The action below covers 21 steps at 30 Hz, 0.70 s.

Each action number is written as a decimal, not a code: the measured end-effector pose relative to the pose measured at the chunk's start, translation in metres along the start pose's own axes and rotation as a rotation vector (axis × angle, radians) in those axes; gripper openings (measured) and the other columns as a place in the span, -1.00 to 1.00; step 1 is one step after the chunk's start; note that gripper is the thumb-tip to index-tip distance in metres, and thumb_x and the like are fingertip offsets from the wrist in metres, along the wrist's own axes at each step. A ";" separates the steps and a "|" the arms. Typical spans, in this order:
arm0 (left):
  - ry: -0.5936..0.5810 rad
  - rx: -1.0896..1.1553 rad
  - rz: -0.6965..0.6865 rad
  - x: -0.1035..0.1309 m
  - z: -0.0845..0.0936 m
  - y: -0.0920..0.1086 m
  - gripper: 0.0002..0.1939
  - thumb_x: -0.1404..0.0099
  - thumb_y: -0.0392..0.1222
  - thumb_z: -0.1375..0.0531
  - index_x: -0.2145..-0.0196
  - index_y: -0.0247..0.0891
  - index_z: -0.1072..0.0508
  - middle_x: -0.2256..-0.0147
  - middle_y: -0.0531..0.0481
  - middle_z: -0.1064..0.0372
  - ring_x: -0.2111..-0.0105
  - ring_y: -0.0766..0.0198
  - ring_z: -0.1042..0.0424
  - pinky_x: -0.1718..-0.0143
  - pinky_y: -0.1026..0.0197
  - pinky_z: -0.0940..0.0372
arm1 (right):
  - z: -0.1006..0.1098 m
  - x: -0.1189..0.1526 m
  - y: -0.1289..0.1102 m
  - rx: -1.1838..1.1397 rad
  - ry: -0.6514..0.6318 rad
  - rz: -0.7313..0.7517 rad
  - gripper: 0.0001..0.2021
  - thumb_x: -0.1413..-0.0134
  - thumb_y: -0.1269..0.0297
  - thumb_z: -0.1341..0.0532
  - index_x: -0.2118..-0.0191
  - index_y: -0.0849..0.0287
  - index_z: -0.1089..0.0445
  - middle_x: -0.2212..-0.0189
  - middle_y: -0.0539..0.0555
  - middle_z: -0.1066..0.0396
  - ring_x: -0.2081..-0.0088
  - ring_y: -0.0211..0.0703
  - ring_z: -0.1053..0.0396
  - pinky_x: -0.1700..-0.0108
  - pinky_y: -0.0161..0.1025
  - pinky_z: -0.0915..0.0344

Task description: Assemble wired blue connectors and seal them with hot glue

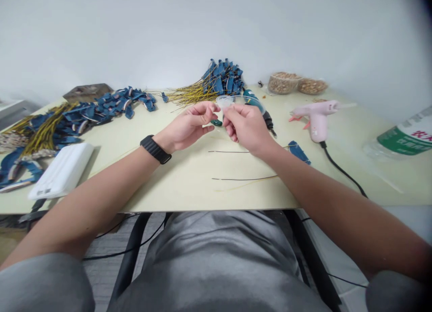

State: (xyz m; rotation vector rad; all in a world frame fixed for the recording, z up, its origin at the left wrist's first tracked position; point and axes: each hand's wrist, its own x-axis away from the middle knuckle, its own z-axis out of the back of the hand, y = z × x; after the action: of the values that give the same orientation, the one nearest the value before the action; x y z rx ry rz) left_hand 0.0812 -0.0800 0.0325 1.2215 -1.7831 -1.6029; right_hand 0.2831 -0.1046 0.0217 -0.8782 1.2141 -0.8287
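Over the middle of the table, my right hand (246, 125) pinches a small clear plastic piece (223, 101) between thumb and forefinger. Close to its left side is my left hand (191, 125), fingers curled and thumb near the forefinger; whatever they pinch, if anything, is too small to make out. A dark green glossy object (216, 122) shows between the hands. Behind my right hand lie a round clear plastic lid or dish (258, 104) and a teal and black tool (251, 96). Two thin dark wires (232, 179) lie below, by a blue fabric piece (299, 152).
A pink glue gun (319, 116) with its cord lies at the right, near a green-labelled bottle (405, 139). Blue fabric pieces on yellow stems (219, 80) are heaped at the back, more (91, 112) at the left. A white power bank (62, 170) and bagged pellets (283, 82) also lie here.
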 end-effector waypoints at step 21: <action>-0.168 0.116 0.069 0.006 0.005 -0.013 -0.40 -0.10 0.09 -0.77 0.28 -0.11 -0.46 0.20 0.04 -0.54 -0.12 0.00 -0.63 -0.22 -0.03 -0.52 | -0.012 0.022 -0.022 0.277 -0.102 0.394 -0.59 -0.68 -0.03 -0.23 0.28 0.03 -0.27 0.41 -0.02 -0.25 0.36 -0.16 -0.22 0.27 -0.11 -0.15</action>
State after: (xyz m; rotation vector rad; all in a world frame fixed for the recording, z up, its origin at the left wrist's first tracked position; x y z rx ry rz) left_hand 0.0778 -0.0812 0.0181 1.0896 -2.0246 -1.6244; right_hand 0.2731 -0.1351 0.0304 -0.4309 1.1024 -0.6049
